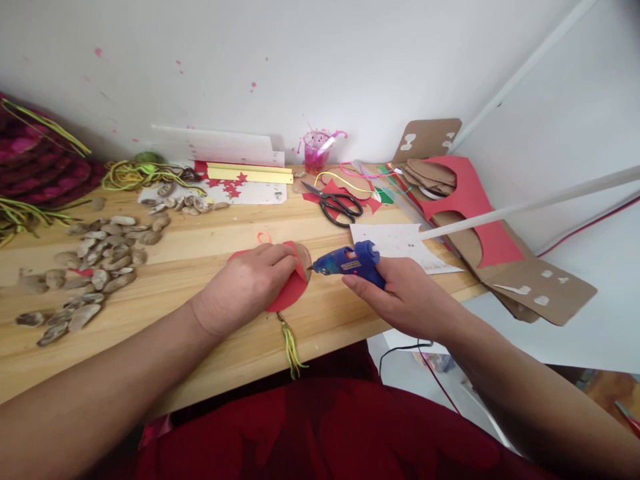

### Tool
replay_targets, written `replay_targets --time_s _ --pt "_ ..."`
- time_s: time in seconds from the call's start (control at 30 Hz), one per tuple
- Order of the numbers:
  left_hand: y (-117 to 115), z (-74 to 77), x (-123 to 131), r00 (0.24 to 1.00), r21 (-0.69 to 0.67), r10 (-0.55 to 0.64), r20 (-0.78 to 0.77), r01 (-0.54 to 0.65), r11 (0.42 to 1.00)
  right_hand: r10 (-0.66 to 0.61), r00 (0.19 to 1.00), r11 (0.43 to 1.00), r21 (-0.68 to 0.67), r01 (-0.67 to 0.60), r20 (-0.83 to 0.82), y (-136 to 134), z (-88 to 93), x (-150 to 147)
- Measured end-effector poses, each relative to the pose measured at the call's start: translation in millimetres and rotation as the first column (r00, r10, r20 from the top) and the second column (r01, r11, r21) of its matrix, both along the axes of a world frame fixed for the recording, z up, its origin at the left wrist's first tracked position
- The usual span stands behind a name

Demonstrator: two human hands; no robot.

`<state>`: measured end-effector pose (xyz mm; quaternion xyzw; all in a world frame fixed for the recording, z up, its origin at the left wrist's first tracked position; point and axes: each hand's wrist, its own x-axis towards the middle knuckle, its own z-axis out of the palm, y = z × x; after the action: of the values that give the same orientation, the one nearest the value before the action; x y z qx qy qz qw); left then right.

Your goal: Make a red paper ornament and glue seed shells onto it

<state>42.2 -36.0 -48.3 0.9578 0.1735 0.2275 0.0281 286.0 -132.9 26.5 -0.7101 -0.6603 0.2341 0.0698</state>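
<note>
My right hand [407,293] grips a blue hot glue gun [350,261], its nozzle pointing left at the edge of a round cardboard piece [306,255]. Red paper [290,293] covers most of this round piece. Closed fingers of my left hand [255,283] pinch the red paper, lifting a flap of it near the nozzle; part of the piece is hidden under this hand. A green-yellow yarn tassel [291,347] hangs from the lower edge. An orange loop [264,237] shows at the upper edge.
Peanut shells [110,250] lie at the left. Black scissors [340,203], a pink-stained cup [317,152] and red paper stars [233,185] are at the back. Cut cardboard [545,287] and red paper with round holes [460,177] stand at the right. A white glue stick [530,203] crosses there.
</note>
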Motion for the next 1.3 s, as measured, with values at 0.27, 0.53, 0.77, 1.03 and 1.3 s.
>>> replay_targets --time_s 0.27,0.53,0.77,1.03,1.3 --pt "1 -3.0 1 1.000 -0.018 0.021 0.000 -0.021 1.000 0.012 0.999 1.000 -0.029 -0.013 -0.038 -8 0.0 0" --pt "0 -3.6 0 1.000 -0.045 0.020 0.001 -0.020 0.999 0.045 0.997 0.999 -0.006 -0.046 -0.069 -13 0.3 -2" --pt "1 -4.5 1 1.000 -0.052 0.026 0.016 -0.025 0.998 0.051 0.996 0.999 -0.009 -0.052 -0.080 -15 0.8 -3" --pt "-1 -1.5 5 0.995 0.069 0.103 -0.019 -0.101 0.992 0.030 0.989 0.999 -0.010 -0.031 -0.148 -14 -1.1 2" --pt "-2 -3.6 4 0.998 0.119 0.053 -0.023 -0.050 0.992 -0.335 0.706 0.940 -0.177 0.290 -0.623 -19 -28.8 24"
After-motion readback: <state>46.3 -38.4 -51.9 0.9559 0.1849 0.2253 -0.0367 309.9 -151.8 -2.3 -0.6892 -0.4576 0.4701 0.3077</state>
